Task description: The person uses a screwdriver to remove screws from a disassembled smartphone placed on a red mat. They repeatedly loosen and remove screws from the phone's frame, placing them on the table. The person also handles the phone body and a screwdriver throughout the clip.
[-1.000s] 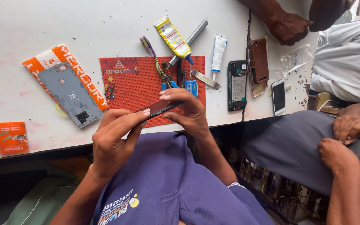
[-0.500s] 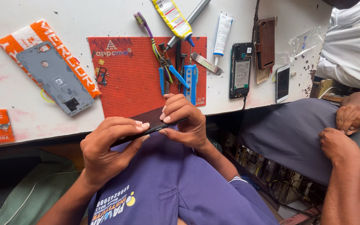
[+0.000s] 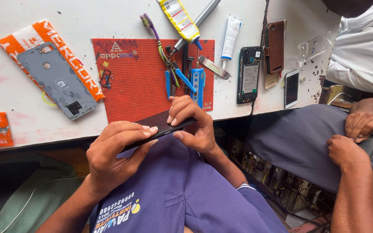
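I hold a dark, flat phone (image 3: 160, 124) edge-up between both hands, just below the table's front edge. My left hand (image 3: 116, 151) grips its lower left end, fingers curled over the top face. My right hand (image 3: 193, 123) pinches the upper right end, thumb under and fingertips on top. The phone hangs over my lap and purple shirt (image 3: 173, 194), in front of the red work mat (image 3: 147, 80).
On the white table (image 3: 31, 125): a grey phone back cover (image 3: 57, 84) on an orange packet, blue-handled pliers (image 3: 175, 77), a toothbrush (image 3: 150, 23), a glue tube (image 3: 231, 36), an opened phone (image 3: 249, 75), a brown case (image 3: 275, 41), a small white phone (image 3: 291, 88). Another person's hands (image 3: 355, 133) rest at right.
The view has shifted so the table sits higher and closer. My hands stay on the phone, which has tilted a little more edge-on and moved slightly lower over my lap.
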